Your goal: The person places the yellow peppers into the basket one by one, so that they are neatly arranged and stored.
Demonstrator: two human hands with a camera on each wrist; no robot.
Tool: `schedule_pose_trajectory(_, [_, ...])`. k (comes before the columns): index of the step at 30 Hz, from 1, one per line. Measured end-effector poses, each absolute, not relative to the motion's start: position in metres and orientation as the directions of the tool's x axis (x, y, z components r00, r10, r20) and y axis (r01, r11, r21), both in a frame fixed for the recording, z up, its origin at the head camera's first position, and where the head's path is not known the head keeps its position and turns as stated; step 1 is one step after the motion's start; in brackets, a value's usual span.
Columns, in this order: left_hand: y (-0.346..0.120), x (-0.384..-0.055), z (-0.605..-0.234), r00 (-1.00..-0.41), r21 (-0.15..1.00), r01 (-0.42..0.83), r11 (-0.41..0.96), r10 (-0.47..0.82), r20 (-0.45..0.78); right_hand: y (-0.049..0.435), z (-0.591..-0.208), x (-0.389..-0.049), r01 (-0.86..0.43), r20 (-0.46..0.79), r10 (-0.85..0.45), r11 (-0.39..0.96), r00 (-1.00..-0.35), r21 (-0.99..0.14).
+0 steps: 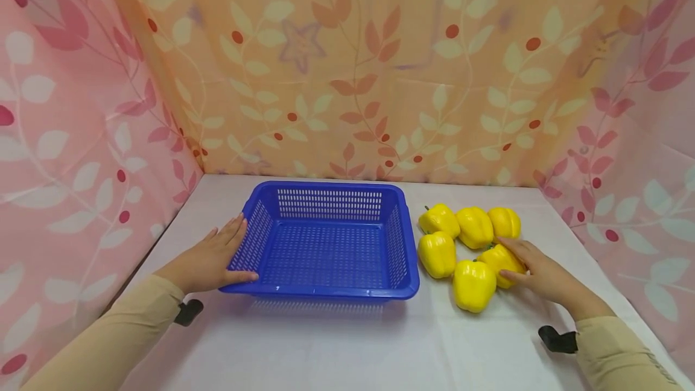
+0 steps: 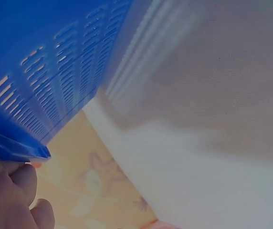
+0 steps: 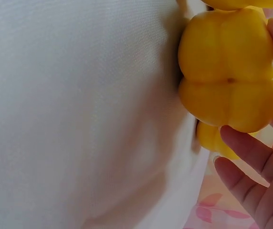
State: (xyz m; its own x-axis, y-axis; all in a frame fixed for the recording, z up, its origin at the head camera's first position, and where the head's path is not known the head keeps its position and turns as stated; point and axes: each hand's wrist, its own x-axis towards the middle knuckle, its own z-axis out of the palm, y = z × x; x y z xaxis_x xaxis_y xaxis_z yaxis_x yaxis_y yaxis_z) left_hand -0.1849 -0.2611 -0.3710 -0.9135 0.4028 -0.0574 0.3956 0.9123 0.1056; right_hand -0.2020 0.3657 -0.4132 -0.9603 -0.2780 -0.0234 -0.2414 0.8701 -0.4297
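A blue plastic basket with slotted walls stands on the white table. My left hand rests on its left front corner with the fingers straight, the thumb along the front rim; in the left wrist view its fingers touch the rim. Right of the basket, my right hand has thumb and fingers on opposite sides of a yellow bell pepper, which still lies among the others. Two fingers spread below that pepper in the right wrist view. Close by lies another yellow bell pepper.
Several more yellow bell peppers, such as one nearer the basket and one further back, form a loose group at the basket's right. Leaf-patterned cloth hangs behind the table and on both sides.
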Motion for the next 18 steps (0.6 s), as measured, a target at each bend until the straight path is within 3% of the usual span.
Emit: schedule_pose_trajectory(18, [-0.2595, -0.1842, -0.3701, -0.908, 0.053, 0.415, 0.908, 0.417, -0.034, 0.3694, -0.4174, -0.2002, -0.299, -0.027, -0.341, 0.857, -0.940, -0.419])
